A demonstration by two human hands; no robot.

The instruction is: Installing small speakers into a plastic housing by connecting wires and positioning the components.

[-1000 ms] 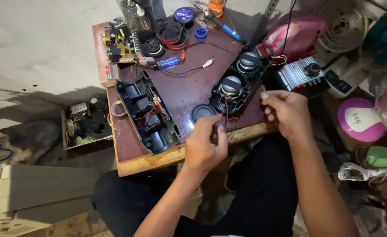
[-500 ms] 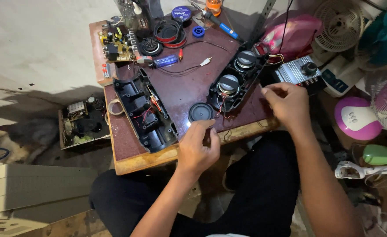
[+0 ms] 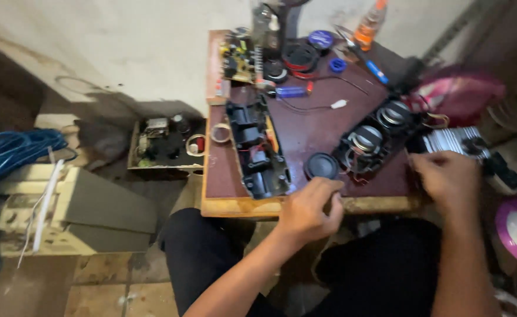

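My left hand (image 3: 310, 212): curled just below the round black speaker disc (image 3: 321, 166), contents unclear. My right hand (image 3: 446, 181): loosely closed beside the opened speaker housing (image 3: 371, 141), steadying it.

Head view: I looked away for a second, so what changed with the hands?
The left hand dropped toward the table's near edge, below the round black disc. The right hand shifted right, off the speaker housing. Housing, disc and black casing stayed put.
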